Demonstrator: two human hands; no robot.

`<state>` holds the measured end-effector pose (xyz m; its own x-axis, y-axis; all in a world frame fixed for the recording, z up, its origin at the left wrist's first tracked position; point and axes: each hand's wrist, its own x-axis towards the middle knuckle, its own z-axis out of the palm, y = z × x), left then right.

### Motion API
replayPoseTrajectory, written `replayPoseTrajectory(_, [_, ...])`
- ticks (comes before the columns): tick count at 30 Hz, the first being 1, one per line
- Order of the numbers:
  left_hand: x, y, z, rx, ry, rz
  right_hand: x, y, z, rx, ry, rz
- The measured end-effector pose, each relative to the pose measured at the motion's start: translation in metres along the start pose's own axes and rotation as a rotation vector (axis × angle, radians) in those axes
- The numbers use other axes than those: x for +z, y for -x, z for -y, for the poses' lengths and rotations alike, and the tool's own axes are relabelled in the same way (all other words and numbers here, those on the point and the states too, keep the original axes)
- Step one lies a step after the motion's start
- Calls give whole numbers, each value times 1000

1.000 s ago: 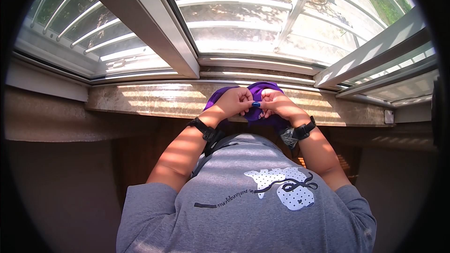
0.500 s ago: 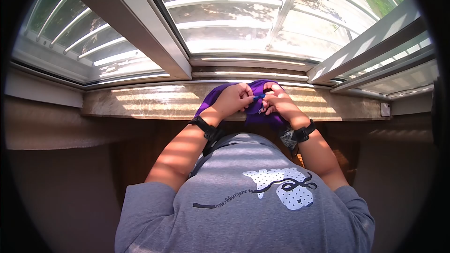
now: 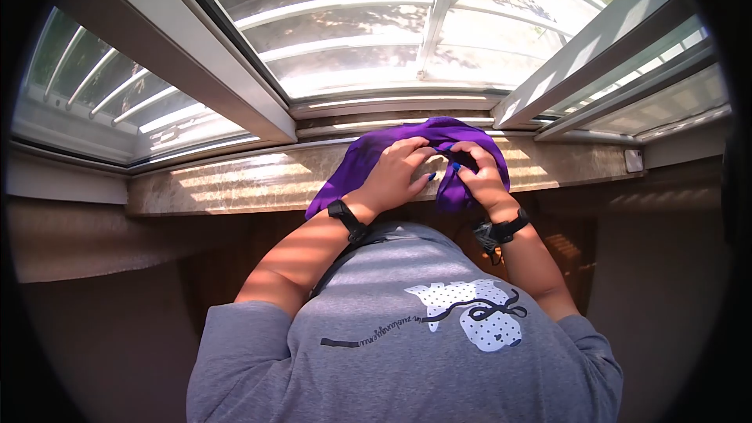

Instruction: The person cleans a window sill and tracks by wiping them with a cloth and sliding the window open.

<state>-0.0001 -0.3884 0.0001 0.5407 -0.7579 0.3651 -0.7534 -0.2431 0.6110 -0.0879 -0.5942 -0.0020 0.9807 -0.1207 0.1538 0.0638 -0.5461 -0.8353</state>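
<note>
Purple cloth (image 3: 345, 172) front and centre here, bunched on the windowsill (image 3: 219, 184), just off the middle of the view towards one o'clock; one corner trails down to eight o'clock over the sill's near edge, and a fold droops at its five o'clock side; in from eight o'clock comes the left hand (image 3: 397, 176), palm down over the cloth, thumb well apart from the fingertips, so no pinch there; from four o'clock it's the right hand (image 3: 484, 180), fingers curled, blue-nailed thumb right against a fold; whether that thumb and the fingers clench the cloth, I cannot tell!

Black bands circle both wrists, the left band (image 3: 348, 221) at seven o'clock from the cloth, the right band (image 3: 505, 227) at four; down at six o'clock spreads the grey T-shirt (image 3: 352, 380), its spotted dog print (image 3: 474, 321) nearer five; away at three o'clock a small pale object (image 3: 633, 160) sits at the sill's far end; up at twelve it's the window, white bars (image 3: 337, 4) beyond the glass, a thick frame (image 3: 184, 39) slanting in from ten o'clock; sunlight falls in stripes across sill and forearms.
</note>
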Motion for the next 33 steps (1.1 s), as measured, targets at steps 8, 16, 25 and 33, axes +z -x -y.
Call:
replayPoseTrajectory(8, [2, -1, -7, -77, -351, -46, 0, -11, 22, 112, 305, 107])
replayPoseTrajectory(16, [-7, 4, 9, -242, -484, -17, 27, -27, 14, 138, 513, 190])
replayPoseTrajectory(25, [-47, 48, 42, -392, -669, -38, 76, -48, 43, -120, 403, 353])
replayPoseTrajectory(33, [-66, 68, 57, -410, -675, -14, 89, -59, 63, -105, 382, 447])
